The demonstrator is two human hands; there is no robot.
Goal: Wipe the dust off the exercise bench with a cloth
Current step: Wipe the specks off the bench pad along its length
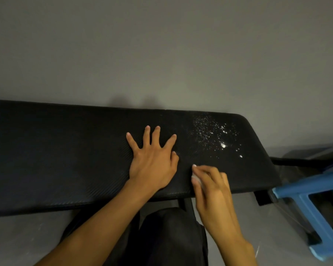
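Note:
A long black padded exercise bench (56,160) runs across the view. White dust specks (215,133) are scattered over its right end. My left hand (152,162) lies flat on the pad with fingers spread, just left of the dust. My right hand (211,187) sits at the bench's near edge, its fingers curled round a small white cloth (196,178), most of which the hand hides. The cloth is below and to the left of the dusty patch.
A blue plastic stool (308,214) stands on the floor at the right, close to the bench's end. A grey wall (161,54) rises right behind the bench. My dark-clothed legs (167,239) are below the near edge.

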